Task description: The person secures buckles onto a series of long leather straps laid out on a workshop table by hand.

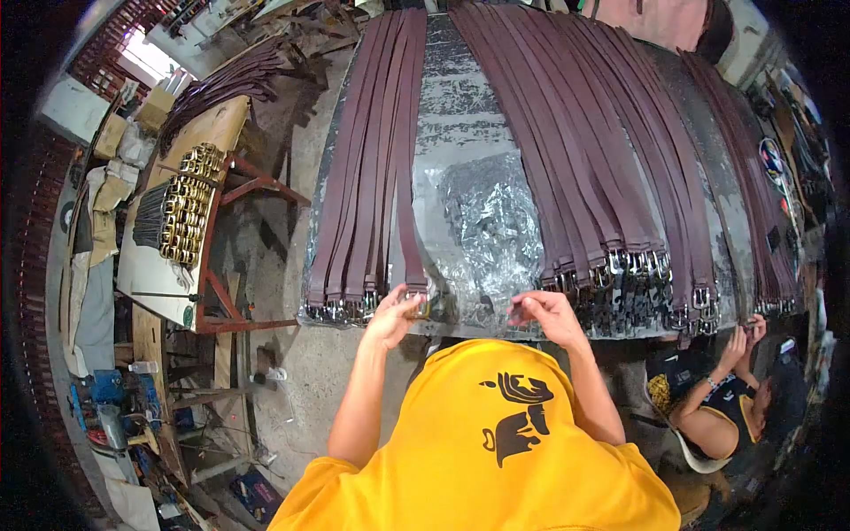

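Observation:
Many dark brown belts (pixel 567 150) lie lengthwise on a table covered in worn plastic (pixel 482 208), their metal buckles (pixel 620 264) along the near edge. My left hand (pixel 394 314) is closed at the buckle end of the rightmost belt (pixel 412 230) in the left group. Over the bare plastic near the table's front edge, my right hand (pixel 547 317) has thumb and forefinger pinched together. A small dark thing seems to be at its fingertips, too small to make out.
At the left, a white board (pixel 150 279) on a red metal frame bears gold buckles (pixel 186 217) and more belts (pixel 221 84). Tools (pixel 111 398) lie at the lower left. A co-worker (pixel 708 416) sits at the table's right, hands near its edge.

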Motion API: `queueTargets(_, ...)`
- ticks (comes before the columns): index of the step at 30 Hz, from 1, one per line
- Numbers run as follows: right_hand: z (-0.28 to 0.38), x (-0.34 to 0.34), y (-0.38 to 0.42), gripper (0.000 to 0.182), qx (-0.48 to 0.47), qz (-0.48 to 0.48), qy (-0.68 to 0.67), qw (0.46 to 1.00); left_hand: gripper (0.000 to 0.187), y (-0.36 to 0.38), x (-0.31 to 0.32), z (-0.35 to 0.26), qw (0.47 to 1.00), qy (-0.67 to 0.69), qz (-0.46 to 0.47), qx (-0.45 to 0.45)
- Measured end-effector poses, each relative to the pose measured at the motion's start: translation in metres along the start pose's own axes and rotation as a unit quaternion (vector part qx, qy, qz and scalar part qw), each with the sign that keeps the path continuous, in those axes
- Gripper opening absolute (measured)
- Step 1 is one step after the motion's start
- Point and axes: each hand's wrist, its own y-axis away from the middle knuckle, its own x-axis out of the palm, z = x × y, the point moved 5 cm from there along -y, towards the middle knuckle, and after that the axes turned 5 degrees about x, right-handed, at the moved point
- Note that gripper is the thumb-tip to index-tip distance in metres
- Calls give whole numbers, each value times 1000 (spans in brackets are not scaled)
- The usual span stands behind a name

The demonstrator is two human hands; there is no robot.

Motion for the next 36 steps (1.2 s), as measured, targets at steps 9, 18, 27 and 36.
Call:
queueTargets(9, -1, 33, -5, 30, -39, -4, -106, 994, 17, -7, 75, -37, 980, -44, 194, -3)
queueTargets(18, 14, 35, -19, 23, -92, -6, -39, 995, 13, 5, 129, -47, 970, -11, 244, 3)
queueTargets(27, 43, 49, -42, 13, -159, 46, -172, 971, 10, -6, 149, -42, 965, 10, 261, -36)
queueTargets(36, 62, 45, -50, 12, -167, 5, -81, 983, 7, -13, 147, -42, 977, 30, 211, -23)
